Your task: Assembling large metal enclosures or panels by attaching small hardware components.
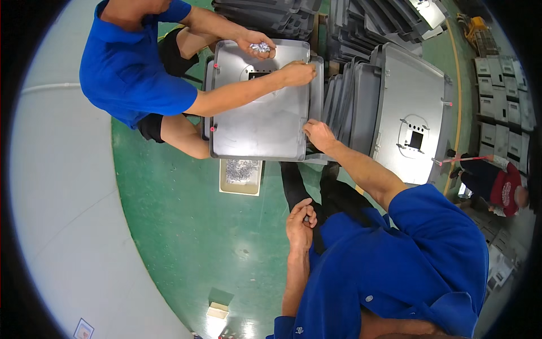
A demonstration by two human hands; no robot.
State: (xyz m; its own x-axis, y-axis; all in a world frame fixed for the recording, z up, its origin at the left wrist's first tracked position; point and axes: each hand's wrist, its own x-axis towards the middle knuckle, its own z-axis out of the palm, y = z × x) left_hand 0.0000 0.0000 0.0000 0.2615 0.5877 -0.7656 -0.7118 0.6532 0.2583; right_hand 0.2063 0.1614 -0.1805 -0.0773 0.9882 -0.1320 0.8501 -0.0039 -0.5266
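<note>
My right hand (319, 135) reaches to the near right edge of a flat grey metal panel (254, 130), fingers pinched at its rim; anything between them is too small to make out. My left hand (301, 223) is held low in front of my body, curled around a few small dark pieces (306, 218). Across the panel, a co-worker in a blue shirt cups small silvery parts (260, 47) in one hand (254, 44). The co-worker's other hand (299, 73) touches the panel's right edge. Red-tipped pieces (213, 129) stand at the panel's left edge.
A shallow cream tray (257, 189) of small metal parts sits on the green floor below the panel. Grey panels (364, 104) lean stacked to the right, with a large one (415, 96) facing up. Farther right, a person in red (504, 192) stands near stacked white boxes (491, 107).
</note>
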